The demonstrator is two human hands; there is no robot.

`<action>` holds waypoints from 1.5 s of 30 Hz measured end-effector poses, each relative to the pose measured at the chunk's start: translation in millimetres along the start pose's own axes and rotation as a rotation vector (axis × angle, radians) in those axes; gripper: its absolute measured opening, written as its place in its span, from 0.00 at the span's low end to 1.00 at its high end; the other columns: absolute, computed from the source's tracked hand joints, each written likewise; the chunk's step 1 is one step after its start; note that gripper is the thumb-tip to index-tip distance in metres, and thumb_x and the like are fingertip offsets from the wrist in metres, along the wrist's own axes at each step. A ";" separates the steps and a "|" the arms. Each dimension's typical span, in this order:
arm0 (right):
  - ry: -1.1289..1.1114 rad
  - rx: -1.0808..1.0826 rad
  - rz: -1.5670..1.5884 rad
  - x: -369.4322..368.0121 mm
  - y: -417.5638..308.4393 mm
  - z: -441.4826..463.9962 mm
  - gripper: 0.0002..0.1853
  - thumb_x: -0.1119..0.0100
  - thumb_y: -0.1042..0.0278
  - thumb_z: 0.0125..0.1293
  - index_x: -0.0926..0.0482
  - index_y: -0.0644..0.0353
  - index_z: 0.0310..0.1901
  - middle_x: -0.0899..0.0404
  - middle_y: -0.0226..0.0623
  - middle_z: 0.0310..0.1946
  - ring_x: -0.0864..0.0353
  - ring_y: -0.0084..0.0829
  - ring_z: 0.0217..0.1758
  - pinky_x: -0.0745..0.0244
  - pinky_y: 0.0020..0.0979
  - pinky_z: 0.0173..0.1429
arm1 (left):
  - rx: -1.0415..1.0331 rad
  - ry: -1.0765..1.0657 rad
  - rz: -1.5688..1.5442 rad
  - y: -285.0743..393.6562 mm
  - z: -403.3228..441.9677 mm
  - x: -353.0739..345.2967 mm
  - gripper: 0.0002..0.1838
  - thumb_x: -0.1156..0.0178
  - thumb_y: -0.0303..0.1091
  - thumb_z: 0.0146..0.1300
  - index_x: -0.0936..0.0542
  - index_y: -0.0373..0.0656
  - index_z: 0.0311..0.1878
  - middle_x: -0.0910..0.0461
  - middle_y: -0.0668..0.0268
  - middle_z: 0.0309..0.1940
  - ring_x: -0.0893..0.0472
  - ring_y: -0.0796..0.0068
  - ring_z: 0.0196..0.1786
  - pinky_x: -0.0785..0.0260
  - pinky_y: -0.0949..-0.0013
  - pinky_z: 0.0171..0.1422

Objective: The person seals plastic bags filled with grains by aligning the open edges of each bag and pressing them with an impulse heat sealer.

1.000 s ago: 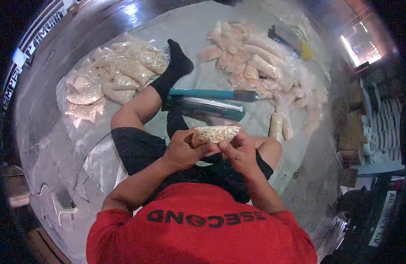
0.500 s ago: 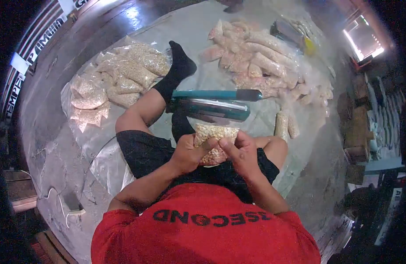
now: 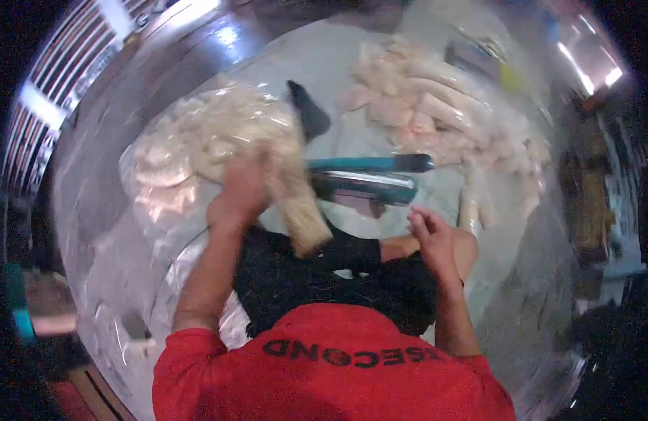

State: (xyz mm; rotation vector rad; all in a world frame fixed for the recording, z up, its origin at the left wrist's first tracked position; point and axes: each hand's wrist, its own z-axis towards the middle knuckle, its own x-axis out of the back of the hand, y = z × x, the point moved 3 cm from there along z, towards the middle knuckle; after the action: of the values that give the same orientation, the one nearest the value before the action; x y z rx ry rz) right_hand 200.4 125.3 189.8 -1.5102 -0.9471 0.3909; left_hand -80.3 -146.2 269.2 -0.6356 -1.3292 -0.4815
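My left hand (image 3: 245, 186) is blurred by motion and closed round a long clear plastic bag of pale pieces (image 3: 303, 217). The bag hangs at a slant above my lap, in front of the left-hand pile of filled bags (image 3: 162, 158). Off to the right, my right hand (image 3: 434, 238) is raised over my knee with its fingers loosely curled and apart; nothing shows in it. Just beyond that hand lies a teal bag sealer (image 3: 380, 184), its long teal arm above the base. The held bag covers the sealer's left end.
A larger pile of filled bags (image 3: 436, 105) lies at the back right on the pale sheet (image 3: 338, 63). My black-socked foot (image 3: 308, 109) stands between the piles. At the left edge appears another person's forearm (image 3: 54, 324) with a teal sleeve. Wooden boxes (image 3: 587, 210) stand at right.
Both hands were together on a bag over my lap. Now my left hand has swung left and forward with a bag, and my right hand has let go and moved right. The view has shifted.
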 end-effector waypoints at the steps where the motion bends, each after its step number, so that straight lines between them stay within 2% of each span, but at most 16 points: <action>1: 0.030 0.004 -0.140 23.4 13.7 12.2 0.21 0.38 0.57 0.74 0.19 0.63 0.60 0.14 0.41 0.48 0.16 0.31 0.50 0.21 0.32 0.57 | 0.031 0.095 0.088 -25.4 13.2 -1.6 0.26 0.42 0.48 0.73 0.21 0.32 0.60 0.18 0.47 0.50 0.19 0.57 0.53 0.28 0.54 0.61; 5: 0.256 -0.087 -0.409 118.3 63.0 41.8 0.28 0.34 0.48 0.67 0.18 0.63 0.59 0.14 0.51 0.51 0.14 0.46 0.55 0.22 0.42 0.60 | 0.111 0.624 -0.473 -114.9 77.7 31.6 0.21 0.41 0.39 0.75 0.21 0.34 0.63 0.17 0.54 0.56 0.18 0.63 0.57 0.27 0.60 0.63; 9: 0.311 -0.223 -0.635 187.3 112.5 97.6 0.27 0.34 0.48 0.65 0.16 0.64 0.54 0.14 0.54 0.48 0.15 0.51 0.54 0.23 0.45 0.61 | 0.140 0.771 -0.927 -65.1 79.2 53.5 0.18 0.41 0.34 0.76 0.19 0.36 0.63 0.16 0.57 0.59 0.18 0.67 0.60 0.27 0.64 0.65; 15: 0.518 -0.114 -0.752 240.2 186.5 196.9 0.18 0.38 0.54 0.66 0.15 0.65 0.42 0.15 0.57 0.44 0.16 0.52 0.53 0.23 0.49 0.57 | 0.256 0.103 -0.834 37.3 -10.2 -7.2 0.15 0.39 0.36 0.74 0.15 0.38 0.55 0.12 0.58 0.46 0.15 0.65 0.51 0.26 0.64 0.60; 17: 0.752 -0.014 -0.897 234.7 174.8 207.1 0.15 0.39 0.58 0.66 0.15 0.63 0.40 0.16 0.54 0.44 0.17 0.55 0.50 0.24 0.51 0.56 | -0.031 0.017 -1.014 77.4 -37.6 -34.5 0.14 0.36 0.37 0.70 0.14 0.38 0.52 0.12 0.59 0.44 0.14 0.64 0.49 0.25 0.64 0.57; 21: 0.615 -0.057 -0.724 244.5 247.9 253.5 0.20 0.40 0.60 0.67 0.18 0.59 0.57 0.20 0.56 0.57 0.19 0.46 0.59 0.23 0.43 0.61 | -0.166 -0.231 -0.890 133.1 -72.9 -29.8 0.15 0.35 0.42 0.69 0.14 0.41 0.50 0.12 0.55 0.45 0.12 0.56 0.48 0.22 0.61 0.54; 22: 0.637 0.087 -0.186 244.4 240.8 242.3 0.18 0.49 0.62 0.73 0.21 0.61 0.58 0.18 0.50 0.53 0.19 0.46 0.54 0.26 0.43 0.60 | -0.191 -0.261 -0.952 137.3 -78.2 -32.3 0.16 0.35 0.44 0.69 0.14 0.42 0.51 0.13 0.55 0.46 0.13 0.54 0.48 0.22 0.60 0.54; 23: 0.662 0.157 -0.108 238.2 224.7 225.3 0.16 0.48 0.61 0.73 0.21 0.61 0.55 0.17 0.49 0.50 0.18 0.45 0.51 0.25 0.43 0.57 | -0.208 -0.279 -1.020 140.5 -81.5 -33.9 0.17 0.35 0.45 0.69 0.14 0.42 0.52 0.13 0.55 0.47 0.13 0.53 0.49 0.22 0.59 0.54; 27: 0.830 0.298 -0.497 222.8 115.6 99.3 0.13 0.44 0.58 0.75 0.22 0.61 0.41 0.14 0.46 0.36 0.14 0.44 0.39 0.20 0.43 0.45 | -0.274 -0.358 -1.111 162.4 -75.7 -39.2 0.19 0.35 0.47 0.68 0.15 0.46 0.55 0.13 0.56 0.47 0.14 0.54 0.52 0.23 0.57 0.59; 30: 0.858 0.210 -0.558 186.5 20.1 17.0 0.09 0.40 0.64 0.73 0.21 0.62 0.42 0.14 0.43 0.37 0.14 0.42 0.41 0.20 0.41 0.48 | -0.434 -0.418 -1.144 202.1 -54.8 -27.4 0.24 0.37 0.50 0.69 0.18 0.44 0.60 0.16 0.53 0.52 0.16 0.50 0.56 0.25 0.55 0.63; 32: 0.822 0.744 -0.581 165.2 -14.6 -19.3 0.06 0.35 0.68 0.70 0.21 0.61 0.41 0.15 0.42 0.38 0.15 0.42 0.43 0.20 0.41 0.49 | -0.606 -0.410 -1.154 229.3 -33.5 5.2 0.25 0.40 0.51 0.70 0.19 0.43 0.61 0.19 0.51 0.58 0.19 0.49 0.60 0.27 0.53 0.66; 34: 0.769 0.816 -0.455 140.5 -36.2 -46.4 0.08 0.32 0.69 0.67 0.21 0.60 0.42 0.16 0.41 0.38 0.15 0.42 0.44 0.20 0.41 0.50 | -0.706 -0.385 -1.148 258.9 -26.7 19.8 0.25 0.42 0.51 0.71 0.20 0.44 0.62 0.22 0.50 0.62 0.21 0.48 0.63 0.29 0.52 0.68; 37: 0.585 0.984 -0.151 88.6 -78.4 -77.0 0.11 0.28 0.71 0.64 0.22 0.60 0.42 0.17 0.41 0.40 0.16 0.41 0.44 0.20 0.41 0.51 | -0.726 0.396 -0.968 271.9 -30.7 5.8 0.29 0.36 0.49 0.66 0.24 0.43 0.65 0.27 0.48 0.66 0.25 0.46 0.66 0.33 0.50 0.71; 39: 0.459 1.073 0.016 53.1 -93.4 -92.2 0.12 0.27 0.71 0.63 0.22 0.60 0.43 0.18 0.41 0.41 0.17 0.40 0.44 0.20 0.41 0.52 | -0.752 0.106 -1.572 262.4 -34.8 -5.0 0.40 0.27 0.49 0.58 0.30 0.41 0.69 0.30 0.47 0.68 0.28 0.44 0.69 0.35 0.50 0.74; 42: 0.425 0.741 0.282 25.7 -77.0 -92.3 0.17 0.28 0.77 0.61 0.21 0.62 0.51 0.19 0.33 0.41 0.18 0.31 0.45 0.22 0.33 0.52 | -0.536 -0.218 -1.307 203.3 -61.1 -10.2 0.46 0.20 0.48 0.48 0.31 0.41 0.68 0.24 0.49 0.61 0.22 0.49 0.62 0.30 0.54 0.70; 45: -0.026 0.138 0.046 -10.3 -26.0 -66.0 0.16 0.24 0.72 0.60 0.17 0.62 0.48 0.15 0.35 0.39 0.17 0.27 0.42 0.20 0.29 0.49 | -0.407 -0.073 -1.320 166.3 -91.8 -32.7 0.31 0.23 0.44 0.53 0.21 0.41 0.57 0.19 0.50 0.53 0.17 0.52 0.53 0.25 0.56 0.60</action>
State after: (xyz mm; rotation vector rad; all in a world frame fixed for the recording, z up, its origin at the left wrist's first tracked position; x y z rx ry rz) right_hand 233.4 71.8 224.1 -1.4061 -0.8889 0.5002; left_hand 89.8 -85.6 201.7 0.0072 -1.6108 -1.8316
